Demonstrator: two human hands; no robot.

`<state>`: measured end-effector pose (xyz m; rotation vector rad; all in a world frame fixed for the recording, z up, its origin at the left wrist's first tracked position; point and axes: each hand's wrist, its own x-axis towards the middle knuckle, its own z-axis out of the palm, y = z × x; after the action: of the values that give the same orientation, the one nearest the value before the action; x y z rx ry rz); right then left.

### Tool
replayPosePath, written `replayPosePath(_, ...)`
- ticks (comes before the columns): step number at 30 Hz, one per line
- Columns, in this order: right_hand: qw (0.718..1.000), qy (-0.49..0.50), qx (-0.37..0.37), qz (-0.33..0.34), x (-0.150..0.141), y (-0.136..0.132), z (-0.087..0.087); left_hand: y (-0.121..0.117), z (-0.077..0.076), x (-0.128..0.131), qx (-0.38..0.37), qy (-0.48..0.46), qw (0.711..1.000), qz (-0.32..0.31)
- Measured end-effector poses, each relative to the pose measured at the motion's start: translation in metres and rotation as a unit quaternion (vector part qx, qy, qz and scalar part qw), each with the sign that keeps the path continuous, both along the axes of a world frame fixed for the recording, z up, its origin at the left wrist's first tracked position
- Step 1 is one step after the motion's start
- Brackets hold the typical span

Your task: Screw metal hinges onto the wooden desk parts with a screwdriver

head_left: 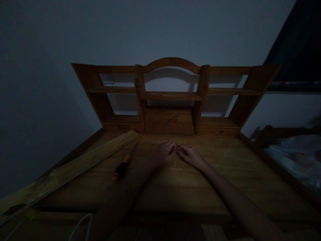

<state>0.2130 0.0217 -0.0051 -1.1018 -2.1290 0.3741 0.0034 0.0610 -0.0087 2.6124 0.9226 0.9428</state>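
Both hands meet over the middle of the wooden desk [190, 194], fingertips touching or nearly so. My left hand [165, 151] is closed in a pinch, thumb toward the index finger. My right hand [190, 155] pinches too, facing the left. Whatever lies between the fingertips is too small and dark to make out. To the left of my left forearm lies a screwdriver [122, 169] with a black and yellow handle, its shaft pointing away from me.
A long wooden board [82, 164] lies slantwise along the desk's left side, overhanging the front edge. At the back stands a wooden shelf unit [170, 96] against the wall. A white cable [81, 221] hangs at the front left. White fabric [298, 157] is beyond the right edge.
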Motion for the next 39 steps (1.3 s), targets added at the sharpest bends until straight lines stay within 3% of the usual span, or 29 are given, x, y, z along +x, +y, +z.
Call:
replayPosePath(20,1.0,-0.005,0.006,0.001,0.001,0.0,-0.001,0.006,0.0,-0.005,-0.027,0.001,1.0,0.002)
replayPosePath(25,1.0,-0.005,0.01,0.001,0.001,0.001,-0.002,0.002,-0.001,-0.005,-0.008,0.01,1.0,-0.003)
replayPosePath(29,1.0,-0.003,0.016,-0.013,0.005,0.007,-0.004,0.005,0.007,-0.009,0.042,0.036,0.998,0.041)
replayPosePath(33,0.999,-0.008,0.028,-0.032,0.014,0.012,-0.003,0.018,0.045,-0.051,0.078,0.023,0.987,0.14)
replayPosePath(36,0.998,-0.025,0.043,-0.042,0.018,0.011,-0.002,0.021,0.08,-0.121,0.066,0.068,0.972,0.217)
replayPosePath(39,0.996,-0.055,0.059,-0.036,0.009,0.008,0.0,0.007,0.1,-0.205,0.015,0.134,0.94,0.314)
